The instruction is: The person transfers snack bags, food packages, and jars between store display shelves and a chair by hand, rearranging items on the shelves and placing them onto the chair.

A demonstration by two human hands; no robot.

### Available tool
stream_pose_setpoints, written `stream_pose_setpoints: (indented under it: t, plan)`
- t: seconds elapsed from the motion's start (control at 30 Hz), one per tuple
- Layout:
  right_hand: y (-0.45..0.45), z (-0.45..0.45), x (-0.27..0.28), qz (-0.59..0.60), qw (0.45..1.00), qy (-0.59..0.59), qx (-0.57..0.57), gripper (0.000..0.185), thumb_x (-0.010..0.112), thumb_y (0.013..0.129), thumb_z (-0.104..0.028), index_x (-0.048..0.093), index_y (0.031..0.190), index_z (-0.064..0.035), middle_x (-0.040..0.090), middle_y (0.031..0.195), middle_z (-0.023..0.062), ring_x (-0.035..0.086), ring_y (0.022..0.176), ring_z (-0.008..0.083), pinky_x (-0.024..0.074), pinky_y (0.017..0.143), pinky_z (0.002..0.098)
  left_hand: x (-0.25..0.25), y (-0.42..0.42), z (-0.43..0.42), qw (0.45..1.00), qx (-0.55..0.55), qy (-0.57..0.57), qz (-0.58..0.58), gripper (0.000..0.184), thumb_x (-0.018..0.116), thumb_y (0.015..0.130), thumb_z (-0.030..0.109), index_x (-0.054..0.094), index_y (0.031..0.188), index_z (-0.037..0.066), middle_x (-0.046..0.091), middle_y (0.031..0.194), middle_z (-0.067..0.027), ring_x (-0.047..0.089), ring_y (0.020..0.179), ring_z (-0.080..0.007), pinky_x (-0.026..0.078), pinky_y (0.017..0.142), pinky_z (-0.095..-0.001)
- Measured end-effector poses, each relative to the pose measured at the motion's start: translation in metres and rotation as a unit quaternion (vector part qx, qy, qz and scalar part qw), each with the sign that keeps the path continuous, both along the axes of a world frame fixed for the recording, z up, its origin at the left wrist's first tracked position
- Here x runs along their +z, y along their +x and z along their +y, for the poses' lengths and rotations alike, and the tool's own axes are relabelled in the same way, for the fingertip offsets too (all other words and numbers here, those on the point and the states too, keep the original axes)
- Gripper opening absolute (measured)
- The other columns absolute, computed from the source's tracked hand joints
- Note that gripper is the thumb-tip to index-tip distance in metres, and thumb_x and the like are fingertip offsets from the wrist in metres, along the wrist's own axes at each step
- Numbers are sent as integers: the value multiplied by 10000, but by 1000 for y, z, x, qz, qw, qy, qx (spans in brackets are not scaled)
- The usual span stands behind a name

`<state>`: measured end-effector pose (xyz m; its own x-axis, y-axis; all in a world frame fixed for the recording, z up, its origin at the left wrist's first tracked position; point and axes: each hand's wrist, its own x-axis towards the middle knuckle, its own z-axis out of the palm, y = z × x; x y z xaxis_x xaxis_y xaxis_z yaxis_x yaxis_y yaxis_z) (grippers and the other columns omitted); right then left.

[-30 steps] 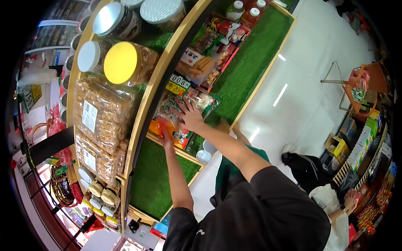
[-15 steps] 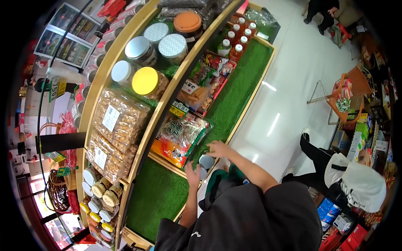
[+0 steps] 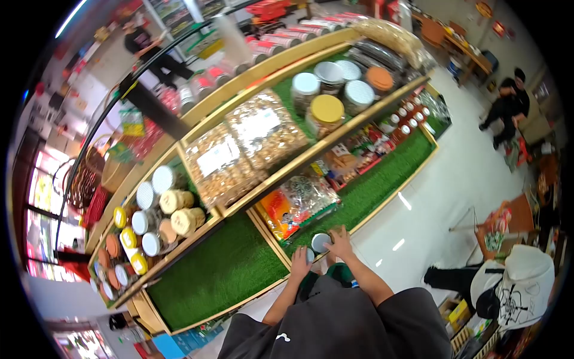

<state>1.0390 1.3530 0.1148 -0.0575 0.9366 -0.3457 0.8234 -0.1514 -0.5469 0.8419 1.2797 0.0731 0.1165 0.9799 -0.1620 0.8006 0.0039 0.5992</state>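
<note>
Two jars with silver-grey lids stand close together at the front edge of the lower green shelf, right in front of my body. My right hand (image 3: 339, 243) curls round the side of one lidded jar (image 3: 321, 242). My left hand (image 3: 300, 263) is closed against the other jar (image 3: 310, 255), whose lid is partly hidden by the fingers. Just behind them lies a clear plastic food bag (image 3: 308, 197) with an orange and green print. How firmly the fingers grip is hard to see at this size.
A wooden divider (image 3: 270, 230) parts the lower shelf. The upper shelf holds large nut-filled packs (image 3: 263, 128), a yellow-lidded jar (image 3: 326, 113) and several other jars. Red bottles (image 3: 406, 122) stand at the far end. A person with a white backpack (image 3: 517, 287) is at the right.
My view has turned, bringing more of the left side into sight. Both hands have come down from above the jars and closed in on them.
</note>
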Motion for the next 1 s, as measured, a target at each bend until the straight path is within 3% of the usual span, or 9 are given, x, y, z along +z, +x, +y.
stream_pose_setpoints:
  t: [0.17,0.37,0.57,0.63,0.77,0.8,0.87,0.93,1.0]
  plan:
    - [-2,2,-3,50,981,185,-4,678,711,680,-271,426,1249,-40,224,1361,303,325,1202,450,309,998,442,10,5,-7,999,45,-14,0,735,650,702,235,299,1337,114,268,1380,-168,316,1204,-438,295,1016,-458]
    - [8,-7,-27,7,974,205,93,616,656,716,-312,453,1209,-3,332,1307,277,346,1196,431,276,1027,427,20,16,-27,996,68,48,2,677,603,730,276,334,1323,91,327,1357,-175,301,1216,-455,312,1006,-463]
    - [31,20,-7,53,993,69,77,543,646,725,-317,523,1162,-20,427,1271,218,435,1162,339,373,963,367,-4,27,-27,995,96,29,26,613,553,779,316,356,1297,55,358,1348,-146,299,1236,-424,300,1018,-445]
    - [50,27,-8,207,976,61,24,466,639,734,-254,553,1123,-13,549,1129,202,537,1045,320,427,897,359,-9,34,-19,988,150,28,24,457,492,834,293,438,1218,51,463,1238,-176,381,1174,-400,321,987,-451]
    - [108,30,-21,243,961,110,-73,372,625,736,-193,593,1053,1,604,1018,187,596,933,279,464,804,322,14,54,3,961,274,28,-28,377,455,857,246,503,1096,-41,517,1086,-253,475,1022,-392,372,867,-465]
    - [129,27,-24,251,958,87,-104,334,604,753,-166,599,1035,12,608,1007,188,603,907,249,470,774,304,8,65,7,941,311,134,-15,362,450,865,216,497,1072,-78,513,1061,-269,473,995,-407,376,846,-452]
    - [186,23,-35,203,966,122,-98,298,585,769,-143,602,1020,18,615,1000,186,610,887,235,477,759,302,33,97,23,919,333,208,21,347,467,856,150,456,1113,-83,475,1108,-266,450,1018,-400,358,888,-437]
    - [242,7,-82,302,920,95,-232,276,569,774,-126,608,1005,20,628,962,193,620,861,237,479,760,312,60,129,36,910,366,195,14,417,487,836,117,394,1200,-63,425,1198,-249,410,1101,-390,329,943,-434]
    - [295,-6,-48,248,921,105,-282,283,557,774,-121,605,1015,19,645,897,168,626,835,243,484,755,320,76,161,57,920,319,222,51,435,492,832,127,389,1216,-51,421,1212,-240,399,1121,-392,321,957,-433]
